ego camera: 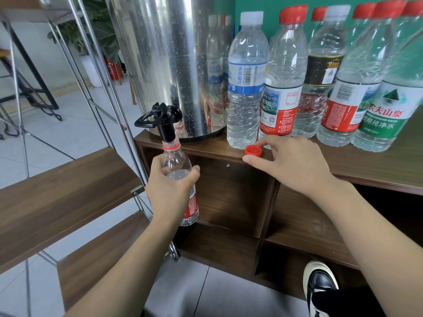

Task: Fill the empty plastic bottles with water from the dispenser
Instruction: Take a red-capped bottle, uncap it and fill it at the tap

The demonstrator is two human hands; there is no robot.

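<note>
Wooden shelf (366, 165): left hand (170, 191) gripping upright bottle (177, 165), mouth up under tap (168, 126); right hand (288, 161) pinching red cap (253, 150).

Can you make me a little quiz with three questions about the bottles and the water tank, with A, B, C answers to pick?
1. Where is the mouth of the open bottle?
A. right under the black tap
B. lying on the floor
C. on top of the tank

2. What colour is the loose cap on the cabinet top?
A. white
B. red
C. green

3. What is the left hand doing?
A. pressing the tap handle
B. hanging free
C. gripping the open bottle

Answers: 1 A, the bottle neck sits just below the spout of the steel dispenser. 2 B, the cap beside the right hand is red. 3 C, its fingers and thumb wrap round the bottle.
</note>
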